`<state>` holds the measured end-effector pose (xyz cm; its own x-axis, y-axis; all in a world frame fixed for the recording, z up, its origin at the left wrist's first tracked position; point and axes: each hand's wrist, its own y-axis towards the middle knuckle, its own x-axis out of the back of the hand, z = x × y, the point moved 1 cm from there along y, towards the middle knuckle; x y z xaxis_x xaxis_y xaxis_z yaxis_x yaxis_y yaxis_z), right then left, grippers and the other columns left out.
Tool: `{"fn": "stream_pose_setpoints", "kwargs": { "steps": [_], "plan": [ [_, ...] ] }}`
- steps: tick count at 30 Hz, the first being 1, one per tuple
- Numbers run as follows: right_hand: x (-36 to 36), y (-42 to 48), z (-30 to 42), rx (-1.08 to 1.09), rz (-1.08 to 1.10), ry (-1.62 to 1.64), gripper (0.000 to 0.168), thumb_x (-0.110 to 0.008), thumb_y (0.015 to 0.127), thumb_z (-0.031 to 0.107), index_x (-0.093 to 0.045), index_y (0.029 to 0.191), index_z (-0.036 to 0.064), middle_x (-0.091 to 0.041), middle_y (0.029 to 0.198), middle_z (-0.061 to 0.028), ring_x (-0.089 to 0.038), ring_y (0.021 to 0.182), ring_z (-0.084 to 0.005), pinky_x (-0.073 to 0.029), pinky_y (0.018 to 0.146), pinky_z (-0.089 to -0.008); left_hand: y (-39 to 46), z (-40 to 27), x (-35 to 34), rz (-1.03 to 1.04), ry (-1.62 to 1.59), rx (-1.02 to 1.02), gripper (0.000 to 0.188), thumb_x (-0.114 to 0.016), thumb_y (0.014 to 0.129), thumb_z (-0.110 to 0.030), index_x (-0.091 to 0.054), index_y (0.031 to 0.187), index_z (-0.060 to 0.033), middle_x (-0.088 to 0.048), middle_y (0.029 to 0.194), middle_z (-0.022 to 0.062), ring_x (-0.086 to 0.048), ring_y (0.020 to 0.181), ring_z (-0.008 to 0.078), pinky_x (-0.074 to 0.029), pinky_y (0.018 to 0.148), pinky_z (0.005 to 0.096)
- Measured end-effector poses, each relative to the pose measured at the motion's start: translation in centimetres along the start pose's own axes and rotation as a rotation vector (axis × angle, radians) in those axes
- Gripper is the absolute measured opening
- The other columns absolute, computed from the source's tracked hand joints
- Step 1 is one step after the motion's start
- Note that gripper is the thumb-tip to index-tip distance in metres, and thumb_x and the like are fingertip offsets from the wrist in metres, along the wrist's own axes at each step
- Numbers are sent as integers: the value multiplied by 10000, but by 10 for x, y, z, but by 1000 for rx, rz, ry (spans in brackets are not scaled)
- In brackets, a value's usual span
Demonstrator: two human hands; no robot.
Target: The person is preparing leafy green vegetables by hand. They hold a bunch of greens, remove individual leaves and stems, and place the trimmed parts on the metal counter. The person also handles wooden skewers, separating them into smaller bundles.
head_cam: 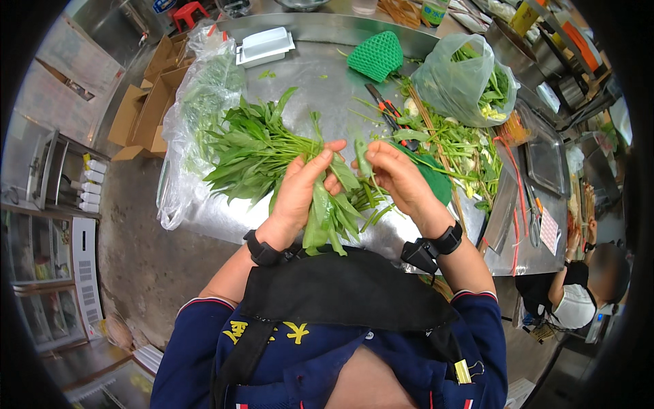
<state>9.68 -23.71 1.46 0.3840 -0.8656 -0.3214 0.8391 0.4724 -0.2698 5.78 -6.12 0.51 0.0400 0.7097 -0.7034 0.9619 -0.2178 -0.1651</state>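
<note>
My left hand [301, 191] is closed around leafy green stems, with several leaves hanging down towards my apron. Beside and under it, a large bunch of leafy greens [250, 148] lies on the steel table [204, 220], leaves pointing left and cut stems right. My right hand [396, 174] pinches a single green leaf [361, 156] with a thin stem between thumb and fingers, just right of the left hand. Behind the right hand are a dark green cloth or mesh piece [434, 179] and red-and-black handled tools [391, 112], partly covered by stems.
A clear plastic bag of greens [209, 107] lies left. At the right are a heap of trimmings [470, 153], a bag of vegetables [460, 76], a broad blade [500, 209] and scissors [534, 225]. White trays [265, 46] and green foam netting [375, 56] stand behind. A co-worker [582, 291] is far right.
</note>
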Motion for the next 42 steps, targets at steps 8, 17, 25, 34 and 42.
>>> {"fn": "stream_pose_setpoints", "kwargs": {
  "steps": [8, 17, 25, 34, 42],
  "plan": [
    [-2, -15, 4, 12, 1, 26, 226, -452, 952, 326, -481, 1035, 118, -563, 781, -29, -466, 577, -52, -366, 506, -190, -4, -12, 4, 75, -151, 58, 478, -442, 796, -182, -452, 1232, 13, -482, 819, 9, -498, 677, 124, -456, 612, 252],
    [-8, -16, 8, -112, 181, 438, 225, -445, 921, 103, -436, 1137, 42, -502, 749, -21, -356, 501, -23, -281, 420, -156, 3, -6, 9, 17, 19, 125, 342, -517, 861, -200, -515, 1124, 18, -433, 663, -40, -456, 603, 77, -390, 537, 214],
    [1, -6, -18, -393, 287, 612, 221, -445, 925, 94, -401, 1142, 85, -481, 743, -22, -309, 464, 1, -224, 351, -125, 4, 3, 0, -46, 58, 146, 254, -552, 886, -307, -515, 818, -65, -507, 688, -21, -491, 594, 85, -412, 533, 222],
    [-4, -18, -8, 141, 139, -560, 347, -461, 820, 61, -395, 1161, 60, -579, 682, -97, -568, 580, -186, -449, 542, -317, 6, 21, 4, 118, 599, 138, 223, -614, 855, -218, -576, 884, 0, -606, 776, 25, -564, 733, 92, -458, 669, 242],
    [27, -4, -13, 573, -325, -1381, 262, -556, 756, 90, -520, 1014, 119, -571, 608, -87, -595, 579, -282, -444, 502, -412, 9, 22, 6, 200, 819, 17, 213, -557, 887, -211, -583, 889, 0, -603, 792, 12, -526, 744, 82, -433, 687, 256]
  ]
}}
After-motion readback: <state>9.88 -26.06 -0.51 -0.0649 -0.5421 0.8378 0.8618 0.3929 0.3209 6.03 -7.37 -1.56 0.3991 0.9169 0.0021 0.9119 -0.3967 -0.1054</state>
